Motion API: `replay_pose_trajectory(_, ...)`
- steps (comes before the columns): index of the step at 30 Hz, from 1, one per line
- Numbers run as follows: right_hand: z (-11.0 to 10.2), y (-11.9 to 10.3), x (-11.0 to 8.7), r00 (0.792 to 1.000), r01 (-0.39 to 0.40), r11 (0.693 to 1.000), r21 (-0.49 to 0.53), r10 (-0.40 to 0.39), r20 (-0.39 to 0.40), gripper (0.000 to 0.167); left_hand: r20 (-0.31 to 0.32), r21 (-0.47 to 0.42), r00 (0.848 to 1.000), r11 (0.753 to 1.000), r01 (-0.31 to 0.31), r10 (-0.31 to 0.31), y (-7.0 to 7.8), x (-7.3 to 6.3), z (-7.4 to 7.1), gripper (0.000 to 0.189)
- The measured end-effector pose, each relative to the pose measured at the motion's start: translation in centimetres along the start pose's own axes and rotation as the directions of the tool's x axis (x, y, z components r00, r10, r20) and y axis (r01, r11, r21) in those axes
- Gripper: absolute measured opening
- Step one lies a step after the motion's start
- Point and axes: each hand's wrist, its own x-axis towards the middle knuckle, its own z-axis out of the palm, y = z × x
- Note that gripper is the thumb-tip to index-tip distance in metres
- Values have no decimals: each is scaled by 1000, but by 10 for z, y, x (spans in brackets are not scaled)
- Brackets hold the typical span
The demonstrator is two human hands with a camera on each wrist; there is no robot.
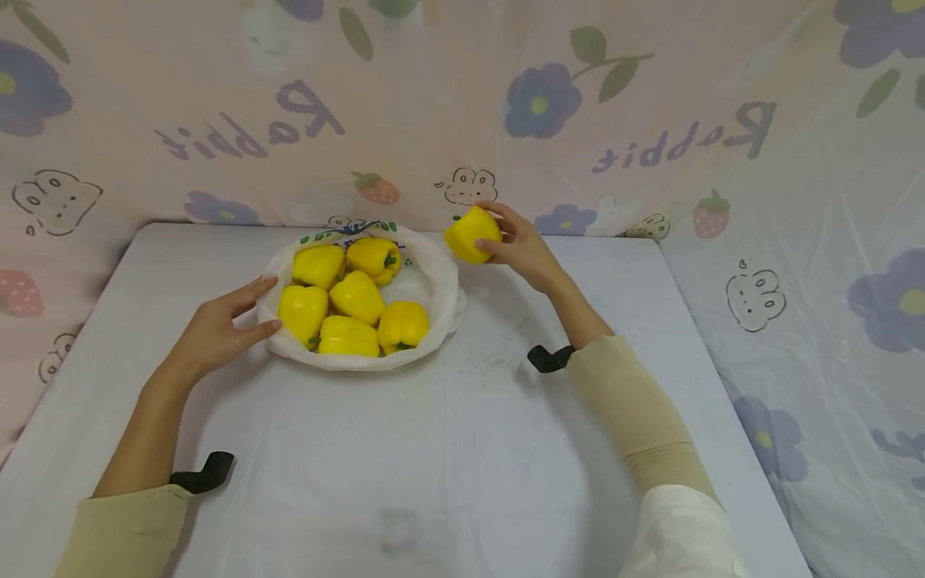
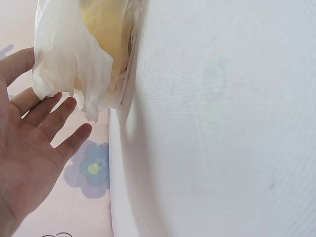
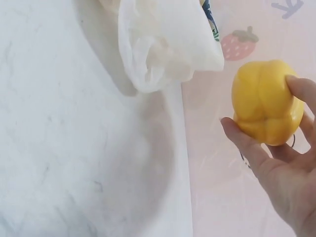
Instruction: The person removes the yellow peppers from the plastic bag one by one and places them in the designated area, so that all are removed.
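A white plastic bag (image 1: 433, 341) with its rim rolled open holds several yellow bell peppers (image 1: 357, 298). To the right of the bag my right hand (image 1: 522, 253) grips another yellow bell pepper (image 3: 266, 101) between thumb and fingers, raised above the table's far edge. Its green stem points toward the back left in the head view. At the bag's left side my left hand (image 1: 220, 329) rests its fingertips and thumb against the rim, with fingers loosely extended. Up close in the left wrist view, these fingers (image 2: 59, 118) lie against the bag's crinkled plastic wall (image 2: 54, 49).
A white-covered table (image 1: 405, 466) carries the bag near its far edge. Behind and beside it hangs a pale curtain (image 1: 433, 104) printed with flowers, rabbits and strawberries. Black wrist mounts (image 1: 205, 474) stick out from both sleeves.
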Motion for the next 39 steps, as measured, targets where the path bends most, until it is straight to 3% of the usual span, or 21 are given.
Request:
replay_pose_trajectory(6,-9,10,-1,999,-34,999,-28,35,3,65,8,2,1000,1000,9,-9,0,0,1,76)
replay_pose_trajectory(10,-15,18,0,996,-76,996,-39,74,-53,64,2,2,1000,1000,6,-6,-1,1,1,76)
replay_pose_trajectory(14,-21,27,2,989,-106,994,16,107,-101,67,-2,0,1000,1000,5,-5,-1,1,1,75)
replay_pose_trajectory(20,-29,39,5,983,-131,986,99,142,-113,75,-2,-6,1000,1000,5,-5,-1,1,1,75)
replay_pose_trajectory(28,-39,48,2,986,-112,990,86,121,-111,87,-12,-19,1000,1000,-24,23,-1,2,2,74)
replay_pose_trajectory(33,-44,64,7,980,-123,992,36,127,-153,89,-9,-14,1000,1000,-18,18,-2,2,3,74)
replay_pose_trajectory(39,-49,84,18,955,-156,970,-186,100,-280,86,-20,-12,999,999,-34,33,-4,3,2,73)
